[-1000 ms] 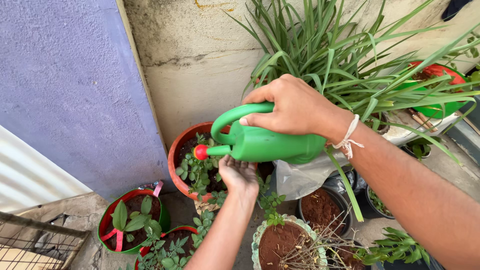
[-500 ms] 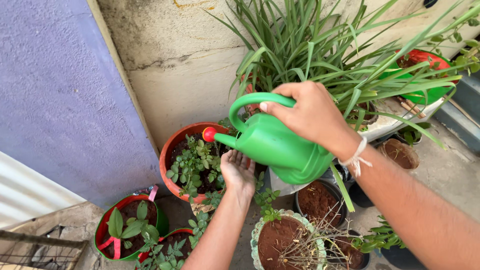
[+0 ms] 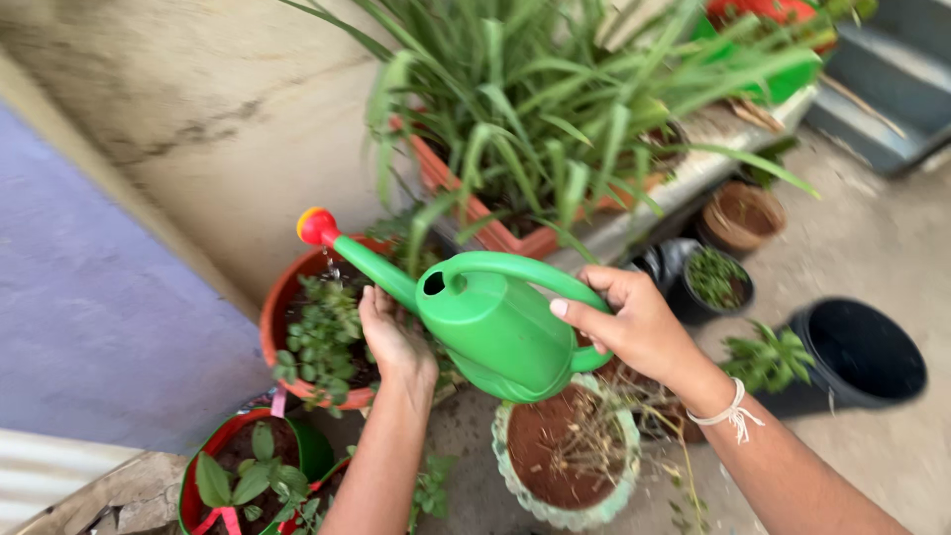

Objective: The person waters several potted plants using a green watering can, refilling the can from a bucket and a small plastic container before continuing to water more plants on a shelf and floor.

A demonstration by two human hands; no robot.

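Note:
My right hand [image 3: 642, 325] grips the curved handle of a green watering can [image 3: 485, 322] with a red spout tip. The can is tilted back, its spout pointing up and left over an orange pot [image 3: 280, 309] of small-leaved green plants. My left hand [image 3: 393, 335] is cupped under the spout, touching the can's front, fingers apart. A white string bracelet sits on my right wrist.
A long-leaved plant in an orange rectangular planter [image 3: 495, 234] stands behind on a ledge. A pale patterned pot [image 3: 567, 500] of soil and dry twigs sits below the can. Black pots [image 3: 860, 352] stand right; a green grow bag [image 3: 234, 466] lower left. Walls at left.
The can has swung down and tilted back, raising its spout. My right hand dropped lower with the handle. The view turned, showing more floor and pots at right.

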